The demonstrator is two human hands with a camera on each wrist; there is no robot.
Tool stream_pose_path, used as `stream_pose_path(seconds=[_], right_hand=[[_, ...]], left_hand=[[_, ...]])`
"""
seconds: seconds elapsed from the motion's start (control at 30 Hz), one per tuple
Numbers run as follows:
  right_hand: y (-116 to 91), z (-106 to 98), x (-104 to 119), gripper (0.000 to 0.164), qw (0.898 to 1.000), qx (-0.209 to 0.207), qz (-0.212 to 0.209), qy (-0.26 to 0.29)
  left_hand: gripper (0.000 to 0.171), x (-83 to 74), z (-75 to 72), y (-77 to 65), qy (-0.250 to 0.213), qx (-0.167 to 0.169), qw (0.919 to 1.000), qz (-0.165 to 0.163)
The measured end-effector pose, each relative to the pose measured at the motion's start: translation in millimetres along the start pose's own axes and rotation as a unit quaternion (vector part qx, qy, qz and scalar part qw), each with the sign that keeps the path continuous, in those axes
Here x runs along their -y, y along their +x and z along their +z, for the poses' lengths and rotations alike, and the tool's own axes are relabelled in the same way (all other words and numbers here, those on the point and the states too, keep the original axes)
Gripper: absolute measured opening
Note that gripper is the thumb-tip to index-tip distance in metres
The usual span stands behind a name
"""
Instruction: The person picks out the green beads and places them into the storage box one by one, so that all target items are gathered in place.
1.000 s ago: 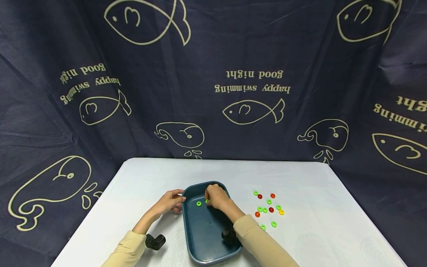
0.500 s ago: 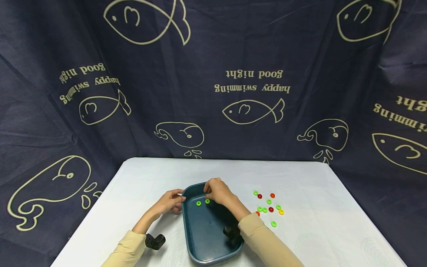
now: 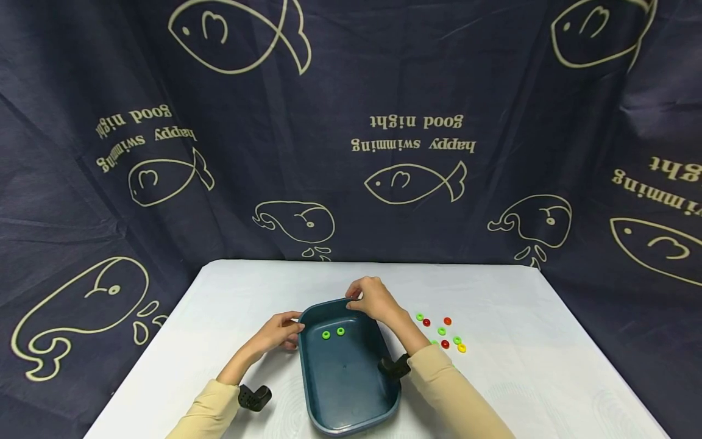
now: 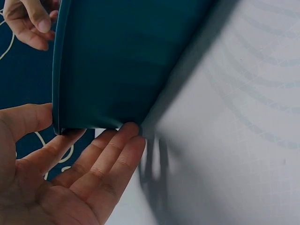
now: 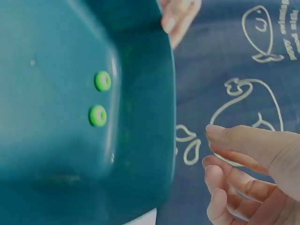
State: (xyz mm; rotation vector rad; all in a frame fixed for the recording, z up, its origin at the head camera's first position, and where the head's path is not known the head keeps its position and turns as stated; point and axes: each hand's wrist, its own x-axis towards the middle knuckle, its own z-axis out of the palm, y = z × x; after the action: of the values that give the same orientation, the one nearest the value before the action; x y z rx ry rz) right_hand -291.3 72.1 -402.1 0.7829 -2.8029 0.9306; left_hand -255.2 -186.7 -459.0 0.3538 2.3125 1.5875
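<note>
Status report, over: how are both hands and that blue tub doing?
Left hand grips blue tub at far-left corner. Right hand empty, by far end. Two green rings inside. Right sleeve partly blocks view of loose rings.

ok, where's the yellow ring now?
In the head view, the yellow ring lies on the white table, right of the blue tray, beside a green ring and a red piece.

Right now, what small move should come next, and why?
Probably the right hand should reach for a green ring on the table: that hand holds nothing, the two rings in the tray are green, and the left hand holds the tray.
</note>
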Motion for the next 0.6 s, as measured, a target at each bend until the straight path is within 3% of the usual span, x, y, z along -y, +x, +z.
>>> stream_pose_path(seconds=[0.6], right_hand=[[-22.8,-42.2,-56.3,0.014,0.997,-0.053,0.055,0.009]], left_hand=[[0.046,-0.6,0.5,0.3,0.012,-0.003,0.9999,-0.007]])
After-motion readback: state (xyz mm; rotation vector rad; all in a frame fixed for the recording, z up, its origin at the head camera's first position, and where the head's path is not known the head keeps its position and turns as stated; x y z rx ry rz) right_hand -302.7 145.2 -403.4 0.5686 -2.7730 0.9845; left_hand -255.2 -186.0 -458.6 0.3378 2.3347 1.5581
